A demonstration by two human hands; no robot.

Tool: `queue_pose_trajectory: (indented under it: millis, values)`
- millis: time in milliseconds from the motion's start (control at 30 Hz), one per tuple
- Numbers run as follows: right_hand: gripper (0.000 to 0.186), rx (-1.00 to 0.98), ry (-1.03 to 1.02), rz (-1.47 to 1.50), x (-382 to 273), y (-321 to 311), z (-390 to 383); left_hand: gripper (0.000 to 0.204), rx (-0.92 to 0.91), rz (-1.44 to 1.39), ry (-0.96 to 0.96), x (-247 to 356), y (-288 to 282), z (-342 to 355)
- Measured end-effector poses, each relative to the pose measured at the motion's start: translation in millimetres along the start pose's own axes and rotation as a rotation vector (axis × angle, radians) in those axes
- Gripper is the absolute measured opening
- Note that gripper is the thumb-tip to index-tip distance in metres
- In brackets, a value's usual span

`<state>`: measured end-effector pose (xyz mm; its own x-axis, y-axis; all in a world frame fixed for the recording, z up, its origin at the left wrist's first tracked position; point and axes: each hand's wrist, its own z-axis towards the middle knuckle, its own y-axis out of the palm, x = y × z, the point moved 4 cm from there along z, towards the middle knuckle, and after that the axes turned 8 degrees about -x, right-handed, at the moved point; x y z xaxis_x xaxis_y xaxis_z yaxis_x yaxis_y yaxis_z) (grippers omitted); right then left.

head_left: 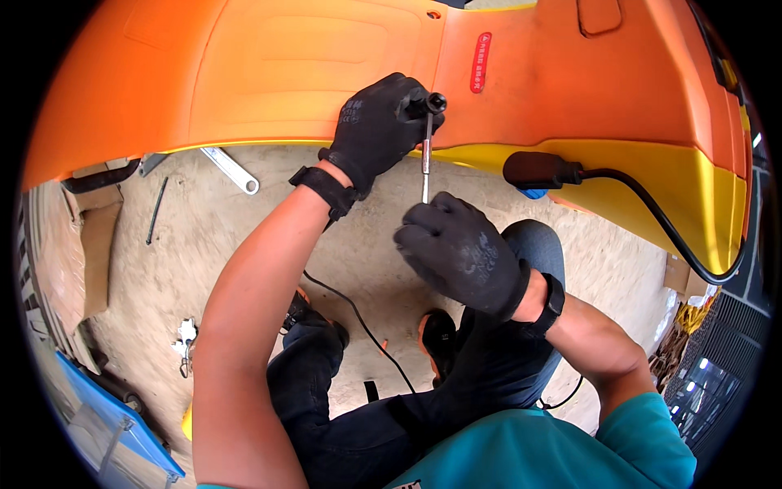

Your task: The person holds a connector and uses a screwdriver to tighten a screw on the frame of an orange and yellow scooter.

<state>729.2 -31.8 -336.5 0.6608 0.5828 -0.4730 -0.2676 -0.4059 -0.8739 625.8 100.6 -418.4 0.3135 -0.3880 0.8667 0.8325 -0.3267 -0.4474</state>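
Observation:
My left hand (379,126), in a black glove, is closed on the upper end of a metal socket wrench (427,155) at the front edge of an orange plastic panel (285,65) with yellow lower trim. A black socket (437,103) shows at the top of the tool, beside my fingers. My right hand (456,253), also gloved, is closed round the lower end of the tool, below the panel edge. A black rounded piece on a cable (542,169) lies against the yellow trim to the right.
On the floor are a silver wrench (232,169), a thin black rod (157,210), a small metal piece (184,342) and a black cord (358,322) between my feet. Cardboard (98,253) and a blue board (106,416) stand at the left. More clutter is at the right edge.

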Motion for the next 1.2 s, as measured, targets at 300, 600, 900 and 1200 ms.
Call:
queue_pose_trajectory:
  millis: [300,600,900,1200]
  values:
    - [0.032,0.507,0.228,0.253,41.8,-9.6,-60.9,0.019,-0.029,-0.065,-0.036,-4.5,-1.1,-0.5]
    - [0.023,0.712,0.676,0.906,63.0,18.5,-80.1,0.02,-0.069,0.021,-0.059,2.3,-3.1,-2.6]
    - [0.034,0.84,0.684,1.5,82.3,29.7,-81.2,0.019,-0.14,-0.09,-0.085,1.5,-2.7,-1.8]
    - [0.033,0.811,0.693,1.506,82.7,30.8,-83.0,0.037,-0.204,-0.026,0.023,30.8,-15.9,2.5]
